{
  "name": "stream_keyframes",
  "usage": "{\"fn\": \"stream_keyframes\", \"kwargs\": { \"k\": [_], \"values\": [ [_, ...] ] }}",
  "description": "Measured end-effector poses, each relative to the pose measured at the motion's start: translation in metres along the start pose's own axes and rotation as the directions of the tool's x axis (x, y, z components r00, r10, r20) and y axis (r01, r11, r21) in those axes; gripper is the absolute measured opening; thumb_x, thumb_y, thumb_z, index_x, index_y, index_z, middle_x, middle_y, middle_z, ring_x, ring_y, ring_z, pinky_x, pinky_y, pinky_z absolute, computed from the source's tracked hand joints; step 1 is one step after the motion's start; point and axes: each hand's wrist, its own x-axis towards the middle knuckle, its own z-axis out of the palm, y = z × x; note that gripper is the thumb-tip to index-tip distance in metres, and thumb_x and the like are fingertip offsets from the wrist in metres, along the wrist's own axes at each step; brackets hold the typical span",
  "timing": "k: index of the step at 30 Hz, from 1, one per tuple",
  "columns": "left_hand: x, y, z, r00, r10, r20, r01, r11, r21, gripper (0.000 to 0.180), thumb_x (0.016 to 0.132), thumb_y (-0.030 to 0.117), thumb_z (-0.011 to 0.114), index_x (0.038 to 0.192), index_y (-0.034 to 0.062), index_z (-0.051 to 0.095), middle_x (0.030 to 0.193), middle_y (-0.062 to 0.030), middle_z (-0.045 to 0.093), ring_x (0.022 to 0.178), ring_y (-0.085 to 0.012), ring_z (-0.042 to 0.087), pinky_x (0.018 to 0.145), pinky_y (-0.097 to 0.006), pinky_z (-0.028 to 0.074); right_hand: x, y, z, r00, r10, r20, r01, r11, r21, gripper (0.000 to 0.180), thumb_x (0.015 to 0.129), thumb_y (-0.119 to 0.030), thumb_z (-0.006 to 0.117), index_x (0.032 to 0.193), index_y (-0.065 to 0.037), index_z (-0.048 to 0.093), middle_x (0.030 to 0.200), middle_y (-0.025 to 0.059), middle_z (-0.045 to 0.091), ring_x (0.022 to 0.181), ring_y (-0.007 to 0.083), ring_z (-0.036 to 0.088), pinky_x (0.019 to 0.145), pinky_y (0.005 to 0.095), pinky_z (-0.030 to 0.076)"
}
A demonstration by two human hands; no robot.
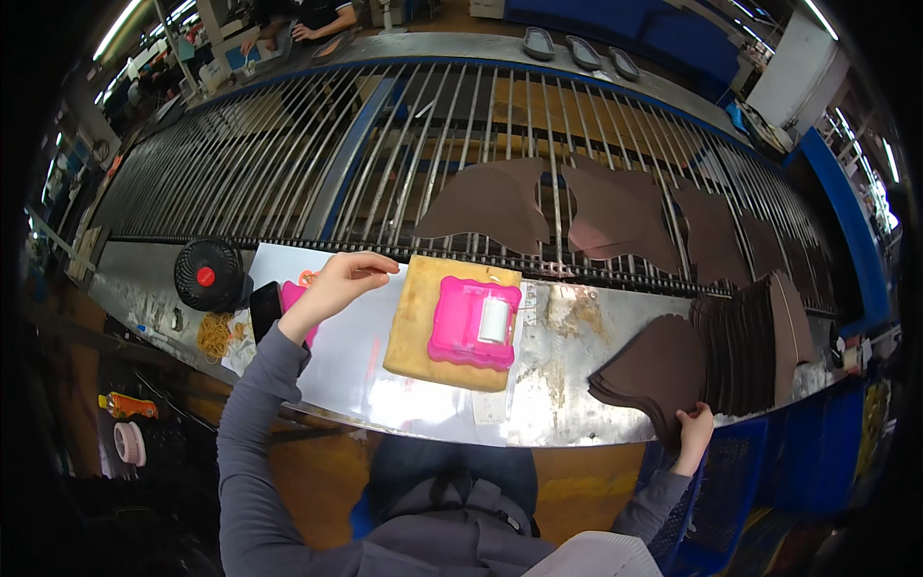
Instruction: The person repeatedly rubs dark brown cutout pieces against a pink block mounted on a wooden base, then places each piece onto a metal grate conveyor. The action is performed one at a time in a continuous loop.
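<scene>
My left hand (348,281) hovers over a white sheet (336,370), just left of a yellowish block (411,322). Its fingers are stretched out, with nothing in them. A bright pink scalloped tray (452,332) rests on the block and bears a small white roll (494,320). At the right, my right hand (694,429) pinches the near edge of a stack of dark brown cut pieces (663,361). How many pieces its fingers hold is hidden. Beside that stack, more dark brown pieces (735,356) stand in a leaning row.
Beyond the metal ledge (577,385), several brown pieces (495,202) lie on a conveyor of metal rods (269,144). A black fan (209,275) and rubber bands (223,335) sit at the left. Shoe soles (585,52) lie on the far ledge, where another person's hands (306,33) show.
</scene>
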Motion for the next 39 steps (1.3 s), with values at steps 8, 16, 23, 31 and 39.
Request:
{"fn": "stream_keyframes", "kwargs": {
  "k": [8,16,23,31,39],
  "values": [
    [-0.016,0.048,0.025,0.984,0.174,0.041,-0.178,0.979,0.103,0.020,0.090,0.005,0.064,0.108,-0.0020,0.069,0.116,-0.0093,0.066,0.108,-0.0174,0.063,0.093,-0.030,0.049,0.017,0.014,-0.005,0.998,0.064,0.010,-0.063,0.994,-0.090,0.062,0.062,-0.022,0.087,0.115,-0.001,0.063,0.108,0.0218,0.067,0.104,0.0359,0.064,0.088,0.0420,0.050],
    [-0.035,0.075,0.023,0.984,0.175,0.046,-0.179,0.978,0.105,0.019,0.089,0.001,0.062,0.106,-0.0023,0.069,0.116,-0.0118,0.066,0.110,-0.0200,0.063,0.095,-0.031,0.049,-0.069,-0.089,-0.083,0.891,-0.412,-0.192,0.451,0.853,0.260,0.032,0.088,-0.007,0.063,0.120,0.002,0.063,0.105,0.0247,0.068,0.095,0.0310,0.069,0.084,0.0352,0.050],
    [-0.021,0.127,0.051,0.824,0.547,0.149,-0.551,0.834,-0.018,0.027,0.076,0.013,0.080,0.103,0.0113,0.076,0.158,-0.0159,0.025,0.147,-0.0340,0.023,0.112,-0.050,0.032,-0.141,-0.210,-0.156,0.698,-0.597,-0.395,0.689,0.412,0.596,0.026,0.086,0.005,0.063,0.112,0.009,0.064,0.090,0.0089,0.071,0.083,0.0105,0.062,0.076,0.0232,0.047],
    [-0.053,0.114,0.013,0.891,0.443,-0.096,-0.448,0.894,-0.032,0.021,0.083,0.000,0.070,0.104,0.0025,0.074,0.098,-0.0086,0.074,0.088,-0.0135,0.067,0.079,-0.025,0.052,-0.154,-0.330,-0.077,0.456,-0.792,-0.406,0.576,-0.085,0.813,0.038,0.084,0.004,0.066,0.122,0.001,0.062,0.107,0.0103,0.068,0.100,0.0179,0.064,0.088,0.0289,0.050],
    [-0.077,0.076,-0.020,0.868,0.449,-0.213,-0.317,0.831,0.458,0.024,0.083,0.003,0.068,0.106,0.0066,0.074,0.096,-0.0073,0.074,0.082,-0.0170,0.067,0.075,-0.028,0.051,-0.133,-0.347,-0.003,0.095,-0.982,-0.161,0.729,-0.041,0.683,0.034,0.078,0.006,0.066,0.111,-0.004,0.069,0.083,0.0088,0.059,0.072,0.0192,0.056,0.064,0.0290,0.044]
  ]
}}
